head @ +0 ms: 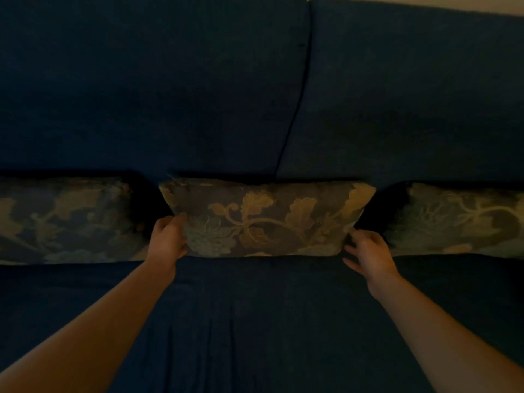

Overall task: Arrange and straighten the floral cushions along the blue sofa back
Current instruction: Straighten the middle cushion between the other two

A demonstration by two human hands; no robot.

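Three floral cushions stand in a row against the blue sofa back (153, 89). The middle cushion (266, 218) is upright, with gold leaves on a dark ground. My left hand (168, 238) grips its lower left edge, thumb on the front face. At the cushion's lower right corner my right hand (368, 255) has its fingers spread, touching or just off the fabric. The left cushion (65, 219) and the right cushion (456, 219) each stand a dark gap away from the middle one.
The blue seat (255, 321) stretches toward me under both forearms. A seam (295, 109) splits the sofa back into two pads. A strip of pale wall (425, 4) shows at the top right. The light is dim.
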